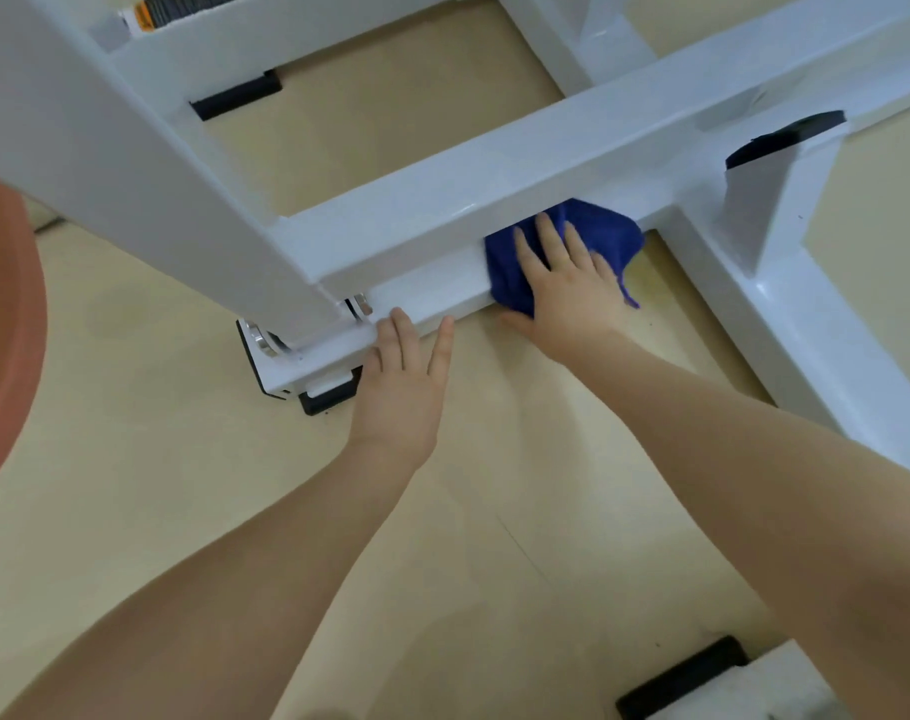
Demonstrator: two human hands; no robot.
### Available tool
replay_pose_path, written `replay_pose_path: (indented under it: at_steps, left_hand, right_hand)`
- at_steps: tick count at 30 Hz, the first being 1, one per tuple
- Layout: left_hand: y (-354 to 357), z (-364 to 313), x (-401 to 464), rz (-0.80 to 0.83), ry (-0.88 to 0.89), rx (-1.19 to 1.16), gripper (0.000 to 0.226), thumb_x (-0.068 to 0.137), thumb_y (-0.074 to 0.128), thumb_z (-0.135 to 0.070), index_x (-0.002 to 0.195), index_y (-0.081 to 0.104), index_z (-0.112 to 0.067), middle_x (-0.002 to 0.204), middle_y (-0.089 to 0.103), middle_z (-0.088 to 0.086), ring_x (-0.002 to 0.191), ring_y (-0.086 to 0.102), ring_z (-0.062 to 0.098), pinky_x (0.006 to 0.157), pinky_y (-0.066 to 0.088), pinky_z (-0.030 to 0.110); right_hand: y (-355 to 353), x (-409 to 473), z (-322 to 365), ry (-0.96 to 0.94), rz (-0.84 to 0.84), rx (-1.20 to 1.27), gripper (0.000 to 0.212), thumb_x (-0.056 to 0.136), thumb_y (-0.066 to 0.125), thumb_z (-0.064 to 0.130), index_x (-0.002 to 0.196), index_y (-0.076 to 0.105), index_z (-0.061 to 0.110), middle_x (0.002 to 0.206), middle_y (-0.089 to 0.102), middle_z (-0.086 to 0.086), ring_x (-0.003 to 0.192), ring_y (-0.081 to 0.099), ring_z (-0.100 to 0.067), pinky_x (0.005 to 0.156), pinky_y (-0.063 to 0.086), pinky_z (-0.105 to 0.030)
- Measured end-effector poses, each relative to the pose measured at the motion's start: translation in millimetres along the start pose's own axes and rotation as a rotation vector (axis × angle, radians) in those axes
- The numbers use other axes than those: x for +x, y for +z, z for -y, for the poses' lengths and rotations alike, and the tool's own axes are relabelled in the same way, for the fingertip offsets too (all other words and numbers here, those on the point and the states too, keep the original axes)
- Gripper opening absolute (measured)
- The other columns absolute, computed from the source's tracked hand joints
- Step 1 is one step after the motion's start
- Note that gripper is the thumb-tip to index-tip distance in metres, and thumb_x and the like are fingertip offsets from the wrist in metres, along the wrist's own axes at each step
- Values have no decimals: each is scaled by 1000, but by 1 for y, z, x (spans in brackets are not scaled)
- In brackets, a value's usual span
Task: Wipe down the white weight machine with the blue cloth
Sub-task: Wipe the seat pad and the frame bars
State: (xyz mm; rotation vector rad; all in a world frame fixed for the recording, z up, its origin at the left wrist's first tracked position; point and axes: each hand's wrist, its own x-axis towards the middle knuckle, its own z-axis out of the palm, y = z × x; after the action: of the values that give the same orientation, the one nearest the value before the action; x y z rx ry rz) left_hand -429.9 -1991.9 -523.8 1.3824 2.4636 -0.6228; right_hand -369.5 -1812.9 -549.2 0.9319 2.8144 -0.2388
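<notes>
Blue cloth [593, 236] lies flat on the low bar of the white machine [520, 163], under my right hand [567, 288], fingers spread straight, pressing it. Left hand [403, 387] rests fingertips on the bar edge, fingers loosely apart.

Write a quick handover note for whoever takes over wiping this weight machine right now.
Right hand: flat, fingers straight, pressing the blue cloth against the side of the low white frame bar.
Left hand: open, fingertips resting on the same bar near the corner foot.
Done: cannot tell which surfaces are already wiped.
Left: carry on along this bar, then the other beams and the upright.
</notes>
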Motion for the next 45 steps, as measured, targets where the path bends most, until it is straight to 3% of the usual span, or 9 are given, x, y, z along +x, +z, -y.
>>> replay_pose_path:
  at_steps: [5,12,18,25,29,33,40,43,45]
  left_hand:
    - [-12,-2,13,-30,-42,2,79,91,40,-23,146,-13,-6,145,12,25,130,24,36,108,20,40]
    - [-28,-2,21,67,3,-153,83,89,47,-31,148,-5,-5,154,-4,20,143,4,31,114,12,38]
    - [-35,-12,11,91,7,-340,85,87,48,-25,149,-9,-18,154,-19,16,145,-10,28,117,-1,38]
    - [-111,-35,37,-438,465,-239,70,87,43,-2,150,11,-10,157,-10,12,146,-2,27,115,0,33]
    - [-138,-50,64,-400,318,-181,72,90,39,-8,149,-4,-8,157,-13,10,145,-10,23,116,-5,33]
    - [-134,-58,76,-405,221,-124,81,87,45,-9,148,-9,-4,156,-13,14,145,-8,27,117,-3,35]
    - [-139,-53,75,-382,227,-156,81,86,45,-9,148,-7,-6,157,-11,10,145,-6,24,117,-1,33]
    - [-143,-55,73,-347,210,-175,83,86,46,-9,148,-8,-8,157,-13,8,145,-8,23,116,-2,32]
    - [-146,-59,71,-316,191,-170,86,85,49,-9,148,-9,-8,157,-14,8,145,-8,23,117,-2,33]
  right_hand:
    - [-16,22,-35,128,-23,-64,76,92,54,33,151,7,23,159,2,-5,146,4,-25,117,3,-44]
    - [-47,24,-61,223,120,268,60,90,50,5,145,31,19,154,26,-1,136,33,-28,105,36,-41]
    - [-37,-45,-49,506,-136,952,28,90,40,7,109,59,16,95,61,-4,89,57,-24,75,45,-32]
    - [-42,-83,-84,963,-712,1513,29,83,32,12,101,53,22,90,56,2,75,55,-17,68,45,-33]
    - [-52,-63,-112,799,-632,1293,38,66,23,22,95,46,29,81,48,5,59,39,-18,60,32,-24]
    - [-62,-34,-107,612,-464,1049,53,89,29,24,142,24,27,142,36,6,99,47,-21,85,41,-35]
    - [-15,-27,-124,640,-484,961,31,77,31,37,107,23,41,114,30,9,102,31,-12,96,29,-29]
    - [-28,-29,-131,664,-305,954,22,71,33,32,83,21,45,97,14,11,102,11,-10,74,33,-18]
    - [-44,-22,-127,653,-288,1033,31,85,38,17,111,40,33,99,28,6,104,45,-16,75,40,-24]
